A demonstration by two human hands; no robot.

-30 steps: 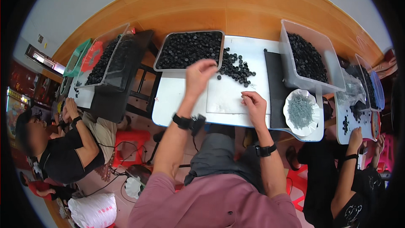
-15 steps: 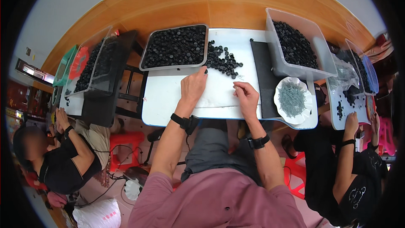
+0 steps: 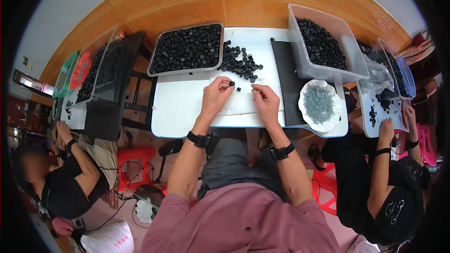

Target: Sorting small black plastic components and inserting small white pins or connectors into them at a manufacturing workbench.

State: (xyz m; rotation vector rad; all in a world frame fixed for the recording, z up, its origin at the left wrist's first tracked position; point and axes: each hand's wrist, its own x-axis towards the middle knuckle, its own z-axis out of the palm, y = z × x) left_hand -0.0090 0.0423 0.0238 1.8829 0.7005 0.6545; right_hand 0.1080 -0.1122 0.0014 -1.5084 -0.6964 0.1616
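Around mid-frame, left hand (image 3: 217, 95): pinching a small round black plastic cap (image 3: 232, 84)
Right hand (image 3: 266, 103): hovering nearby, can't tell its grip

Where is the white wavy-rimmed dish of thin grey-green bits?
In the head view, the white wavy-rimmed dish sits right of the person's right hand, just in front of the big translucent plastic bin.

The left hand (image 3: 215, 98) has a small black cap (image 3: 232, 84) in its grip above the white desk (image 3: 176, 107). The right hand (image 3: 267, 105) bends its fingertips together opposite. Beyond lie a cap heap (image 3: 243, 68) and a filled metal tray (image 3: 185, 72); rightward, a translucent bin (image 3: 323, 71) and a scalloped dish (image 3: 335, 118) of grey-green slivers (image 3: 318, 104).
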